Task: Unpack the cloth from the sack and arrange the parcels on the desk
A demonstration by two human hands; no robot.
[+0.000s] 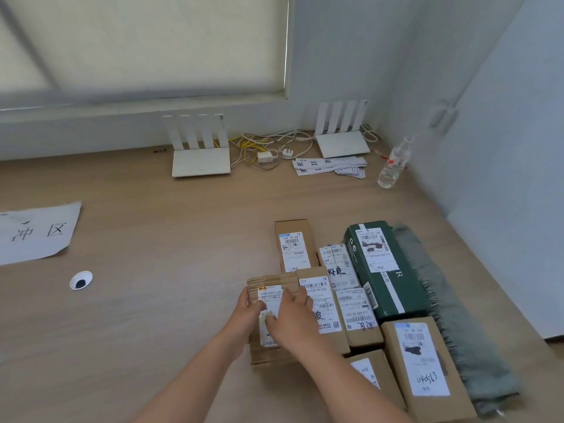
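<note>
Several labelled cardboard parcels lie packed side by side on the wooden desk [152,300] at the right. A dark green box [387,270] lies among them, against a folded grey-green cloth [451,315] that runs along the right edge. At the left end of the group lies a brown taped parcel [271,285] with a white label. My left hand [248,309] grips its left side. My right hand [290,315] rests flat on its label, fingers spread. No sack is in view.
Two white routers [200,160] [341,141] stand at the back by the wall with tangled cables [262,145] between them. Paper strips [329,166] and a plastic bottle [393,166] are at the back right. A written paper sheet [36,233] and a cable hole [81,280] are at the left.
</note>
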